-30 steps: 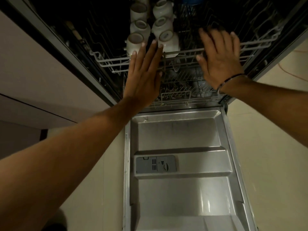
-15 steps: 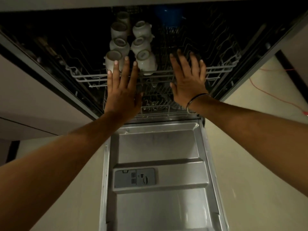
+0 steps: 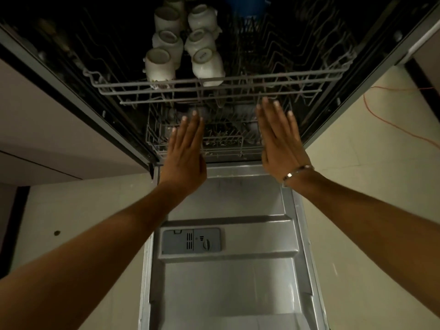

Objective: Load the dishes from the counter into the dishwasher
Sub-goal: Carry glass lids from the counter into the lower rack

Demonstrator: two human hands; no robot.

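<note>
The dishwasher stands open, its steel door point(image 3: 228, 284) folded flat toward me. Several white cups point(image 3: 160, 64) sit upside down in the upper wire rack point(image 3: 262, 79), which is inside the dark tub. Below it the lower rack point(image 3: 222, 141) shows at the tub's mouth, its contents dim. My left hand point(image 3: 184, 151) is flat, fingers straight, in front of the lower rack's left part. My right hand point(image 3: 281, 141), with a bracelet on the wrist, is flat before the rack's right part. Both hands hold nothing.
A grey detergent compartment point(image 3: 191, 241) is set in the door's inner face. Beige cabinet fronts point(image 3: 47, 129) flank the left side. Pale floor tiles lie to the right, crossed by an orange cable point(image 3: 390, 122). Something blue point(image 3: 247, 5) sits at the back of the upper rack.
Both hands have dropped from the upper rack's front rail to the level of the lower rack. The upper rack with the cups now sits further inside the tub.
</note>
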